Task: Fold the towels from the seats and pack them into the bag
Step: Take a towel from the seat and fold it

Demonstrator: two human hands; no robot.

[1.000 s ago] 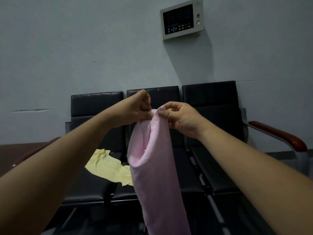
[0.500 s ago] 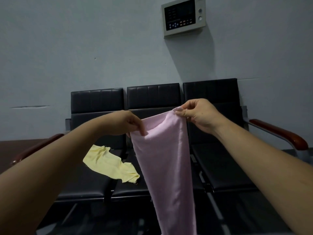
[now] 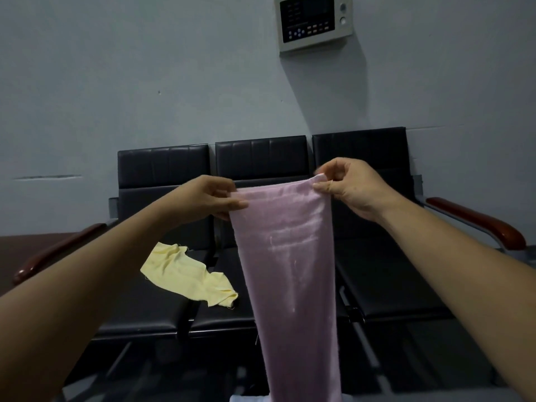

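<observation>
A pink towel (image 3: pixel 290 268) hangs lengthwise in front of me, its top edge stretched flat between both hands. My left hand (image 3: pixel 210 198) pinches the top left corner and my right hand (image 3: pixel 348 187) pinches the top right corner. The towel's lower end runs out of view at the bottom. A crumpled yellow towel (image 3: pixel 188 274) lies across the left and middle seats of the black bench (image 3: pixel 385 280). No bag is in view.
The three-seat black bench stands against a grey wall, with red-brown armrests at the left (image 3: pixel 55 256) and right (image 3: pixel 478 221) ends. A control panel (image 3: pixel 313 21) hangs on the wall above. Something pale (image 3: pixel 249 398) shows at the bottom edge.
My hands have moved apart, spreading the pink towel's top edge from a bunched fold to a flat, wide span.
</observation>
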